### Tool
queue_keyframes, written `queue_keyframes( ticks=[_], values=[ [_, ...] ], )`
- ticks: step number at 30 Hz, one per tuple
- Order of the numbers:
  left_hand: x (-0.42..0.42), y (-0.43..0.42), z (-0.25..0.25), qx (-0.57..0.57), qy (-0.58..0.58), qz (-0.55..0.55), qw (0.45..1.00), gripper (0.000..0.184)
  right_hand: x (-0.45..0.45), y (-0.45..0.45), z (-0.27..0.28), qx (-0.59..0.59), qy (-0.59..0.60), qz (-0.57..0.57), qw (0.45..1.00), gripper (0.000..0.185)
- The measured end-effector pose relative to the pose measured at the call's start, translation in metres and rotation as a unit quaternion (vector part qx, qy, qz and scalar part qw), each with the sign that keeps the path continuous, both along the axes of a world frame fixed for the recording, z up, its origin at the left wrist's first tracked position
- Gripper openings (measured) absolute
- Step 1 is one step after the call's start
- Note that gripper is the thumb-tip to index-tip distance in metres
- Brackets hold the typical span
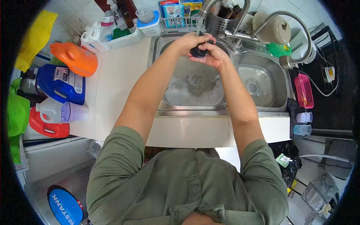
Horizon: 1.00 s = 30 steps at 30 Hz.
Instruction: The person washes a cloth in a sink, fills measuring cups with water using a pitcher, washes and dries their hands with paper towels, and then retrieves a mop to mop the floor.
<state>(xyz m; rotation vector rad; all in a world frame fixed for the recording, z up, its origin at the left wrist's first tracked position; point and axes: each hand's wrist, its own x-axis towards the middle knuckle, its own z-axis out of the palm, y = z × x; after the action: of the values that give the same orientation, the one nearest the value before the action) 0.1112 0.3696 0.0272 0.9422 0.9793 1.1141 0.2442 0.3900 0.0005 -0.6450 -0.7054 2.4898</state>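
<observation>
Both my hands meet over the far part of the left sink basin [195,88], below the faucet [207,8]. My left hand [188,42] is closed round a small wet black cloth [198,50] from the left. From the right, my right hand [214,56] grips the same cloth, its fingers bent over it. Water runs from the faucet onto the hands. The cloth is bunched up, and its lower side is partly hidden by the fingers. Cloudy water or suds lie in the basin beneath.
Right of the hands is a second basin [258,86], with a flexible hose tap [305,28] arching above. An orange bottle [75,58] and a blue jug [62,84] stand left on the counter [116,82]. A utensil holder [217,26] is behind the sink.
</observation>
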Motion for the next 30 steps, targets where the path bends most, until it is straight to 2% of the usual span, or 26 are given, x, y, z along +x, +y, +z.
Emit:
queue_keyframes(
  ticks=[1, 2, 3, 5, 7, 8, 9, 10, 11, 12, 13, 14, 15, 16, 17, 18, 19, 20, 21, 22, 23, 24, 25, 26, 29, 30],
  values=[
    [-0.002, -0.005, 0.015, 0.015, 0.101, -0.091, 0.991, 0.026, -0.005, 0.006, -0.003, 0.002, 0.001, 0.002, 1.000, 0.036],
    [0.000, -0.008, 0.031, -0.066, 0.273, -0.062, 0.958, 0.022, -0.010, 0.012, -0.009, 0.042, -0.013, 0.044, 0.998, 0.033],
    [-0.004, 0.002, 0.018, -0.066, 0.274, -0.060, 0.958, 0.022, -0.015, 0.015, -0.012, 0.083, -0.026, 0.085, 0.993, 0.030],
    [-0.013, 0.030, -0.018, 0.056, 0.181, -0.075, 0.979, 0.031, -0.019, 0.007, -0.001, 0.049, -0.049, 0.056, 0.996, 0.033],
    [-0.002, 0.016, 0.002, 0.030, 0.204, -0.023, 0.978, 0.034, -0.026, 0.009, -0.005, 0.069, -0.062, 0.021, 0.995, 0.036],
    [0.004, 0.009, 0.008, 0.014, 0.234, 0.031, 0.972, 0.033, -0.034, 0.007, -0.008, 0.074, -0.160, -0.019, 0.984, 0.028],
    [0.008, 0.008, 0.009, -0.002, 0.263, 0.083, 0.961, 0.031, -0.037, 0.009, -0.014, 0.073, -0.160, -0.018, 0.984, 0.028],
    [0.011, 0.013, -0.003, 0.057, 0.279, 0.167, 0.944, 0.022, -0.041, 0.013, -0.020, 0.104, -0.176, -0.008, 0.979, 0.020],
    [0.010, 0.021, -0.012, 0.056, 0.279, 0.168, 0.944, 0.022, -0.043, 0.016, -0.027, 0.135, -0.192, 0.001, 0.972, 0.013],
    [0.010, 0.023, -0.017, 0.068, 0.338, 0.199, 0.917, 0.020, -0.043, 0.009, -0.024, 0.131, -0.193, 0.002, 0.972, 0.013],
    [0.012, 0.021, -0.017, 0.080, 0.395, 0.228, 0.886, 0.018, -0.043, -0.002, -0.014, 0.270, -0.308, -0.014, 0.912, 0.013],
    [0.015, 0.020, -0.017, 0.076, 0.395, 0.227, 0.887, 0.018, -0.043, -0.011, -0.008, 0.401, -0.412, -0.028, 0.818, 0.018],
    [0.021, 0.015, -0.009, 0.053, 0.418, 0.272, 0.865, 0.023, -0.045, -0.007, -0.022, 0.399, -0.413, -0.026, 0.818, 0.018],
    [0.025, 0.012, -0.004, 0.028, 0.440, 0.314, 0.841, 0.030, -0.051, 0.002, -0.047, 0.515, -0.463, -0.121, 0.711, 0.023],
    [0.025, 0.021, -0.018, 0.025, 0.440, 0.314, 0.841, 0.030, -0.053, 0.007, -0.062, 0.612, -0.497, -0.211, 0.577, 0.029],
    [0.020, 0.039, -0.040, 0.030, 0.367, 0.365, 0.855, 0.023, -0.051, 0.005, -0.057, 0.614, -0.496, -0.211, 0.577, 0.029],
    [0.017, 0.044, -0.041, 0.035, 0.291, 0.412, 0.863, 0.017, -0.048, 0.002, -0.047, 0.599, -0.463, -0.239, 0.608, 0.031],
    [0.013, 0.044, -0.046, 0.033, 0.291, 0.412, 0.863, 0.017, -0.043, -0.002, -0.039, 0.581, -0.430, -0.264, 0.638, 0.033],
    [0.006, 0.032, -0.032, 0.024, 0.175, 0.304, 0.936, 0.019, -0.033, 0.005, -0.034, 0.581, -0.431, -0.263, 0.638, 0.033],
    [0.000, 0.023, -0.017, 0.019, 0.055, 0.188, 0.980, 0.022, -0.019, 0.019, -0.029, 0.359, -0.240, -0.102, 0.896, 0.035],
    [-0.005, 0.013, -0.006, 0.018, 0.056, 0.188, 0.980, 0.022, -0.009, 0.026, -0.024, 0.069, -0.008, 0.080, 0.994, 0.037],
    [-0.006, 0.002, 0.003, 0.026, 0.089, 0.081, 0.992, 0.023, -0.001, 0.019, -0.008, 0.038, 0.009, 0.042, 0.998, 0.036],
    [-0.008, -0.001, 0.008, 0.039, 0.122, -0.026, 0.991, 0.024, -0.001, 0.009, 0.008, 0.095, -0.022, 0.015, 0.995, 0.035],
    [-0.007, 0.002, 0.005, 0.073, 0.125, -0.039, 0.989, 0.024, -0.005, 0.011, 0.009, 0.102, -0.040, 0.024, 0.994, 0.031],
    [-0.008, 0.006, 0.012, 0.047, 0.186, -0.040, 0.981, 0.027, -0.023, 0.024, -0.009, 0.103, -0.070, 0.073, 0.989, 0.024],
    [-0.002, 0.008, 0.011, 0.090, 0.182, 0.027, 0.979, 0.028, -0.028, 0.022, -0.005, 0.097, -0.082, 0.113, 0.985, 0.021]
  ],
)
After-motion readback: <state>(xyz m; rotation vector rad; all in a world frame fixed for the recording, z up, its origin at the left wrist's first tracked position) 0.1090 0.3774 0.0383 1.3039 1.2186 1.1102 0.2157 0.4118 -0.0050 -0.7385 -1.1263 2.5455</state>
